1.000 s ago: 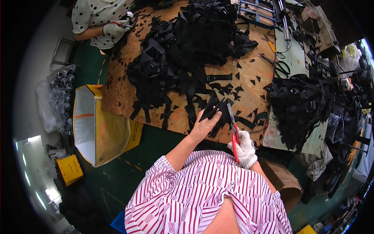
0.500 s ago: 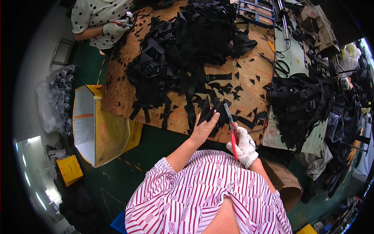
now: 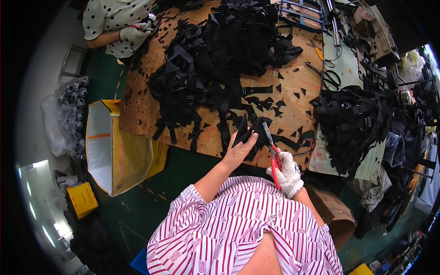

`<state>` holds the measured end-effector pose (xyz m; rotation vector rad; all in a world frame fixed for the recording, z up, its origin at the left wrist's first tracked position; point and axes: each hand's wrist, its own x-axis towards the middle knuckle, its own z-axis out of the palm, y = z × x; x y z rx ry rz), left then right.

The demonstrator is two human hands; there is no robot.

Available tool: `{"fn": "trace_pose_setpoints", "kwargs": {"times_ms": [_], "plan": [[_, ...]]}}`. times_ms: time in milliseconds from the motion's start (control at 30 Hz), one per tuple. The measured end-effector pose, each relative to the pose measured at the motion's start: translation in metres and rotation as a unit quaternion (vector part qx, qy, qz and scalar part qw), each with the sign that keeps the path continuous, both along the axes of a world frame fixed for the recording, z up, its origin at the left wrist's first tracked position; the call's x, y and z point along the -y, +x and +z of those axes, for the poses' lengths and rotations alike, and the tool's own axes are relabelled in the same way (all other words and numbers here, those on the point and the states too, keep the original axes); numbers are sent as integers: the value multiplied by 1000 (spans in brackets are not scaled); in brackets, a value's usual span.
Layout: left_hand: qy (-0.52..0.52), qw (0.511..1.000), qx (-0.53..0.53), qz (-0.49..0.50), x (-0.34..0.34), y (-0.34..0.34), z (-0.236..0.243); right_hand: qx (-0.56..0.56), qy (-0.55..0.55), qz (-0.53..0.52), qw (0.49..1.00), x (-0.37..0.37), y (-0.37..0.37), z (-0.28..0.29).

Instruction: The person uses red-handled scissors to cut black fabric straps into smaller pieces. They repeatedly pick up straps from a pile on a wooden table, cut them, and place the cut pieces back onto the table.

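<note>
My bare left hand [image 3: 237,150] is closed on a piece of black fabric [image 3: 244,130], pinched between thumb and fingers at the table's near edge. The fabric stands up in pointed folds. My right hand [image 3: 290,176], in a white knit glove, grips red-handled scissors [image 3: 275,161]. Their grey blades point away from me, with the tip just right of the held fabric. More black fabric lies behind the blades, so I cannot tell whether they touch it. A large heap of black straps and fabric [image 3: 233,46] covers the table beyond my hands.
Small black triangular scraps lie over the wooden table [image 3: 293,117]. Black-handled scissors [image 3: 330,80] and a yellow cutter [image 3: 317,51] rest at right, near another strap pile [image 3: 353,123]. A yellow-white bin [image 3: 133,156] stands left. At far left, a co-worker's gloved hand [image 3: 133,33] holds a tool.
The scissors have shifted slightly left, their tip nearer the fabric in my left hand. My left hand stays almost in place, still holding the black fabric.
</note>
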<state>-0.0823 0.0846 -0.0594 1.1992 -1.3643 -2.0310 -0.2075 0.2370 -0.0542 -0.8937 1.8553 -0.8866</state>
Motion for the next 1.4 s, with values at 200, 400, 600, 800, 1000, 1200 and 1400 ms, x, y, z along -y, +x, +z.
{"fn": "trace_pose_setpoints", "kwargs": {"times_ms": [200,400,600,800,1000,1200,1400], "plan": [[-4,998,6,-59,-4,2,2,-57,-30,34,997,5,-5,3],[-2,998,-15,-60,-4,4,-2,215,-12,-122,969,0,12,-9],[9,993,-58,-105,2,19,-7,264,-30,-271,925,8,-2,-6],[-401,908,66,-98,43,29,20,273,-23,-302,913,1,-6,-7],[-368,927,22,65,63,35,77,263,-35,-282,922,-3,-2,-8],[-224,911,-300,174,78,47,133,243,-30,-278,929,-1,-6,-12],[-299,897,-272,180,91,97,151,218,-21,-268,938,3,-4,-12]]}}
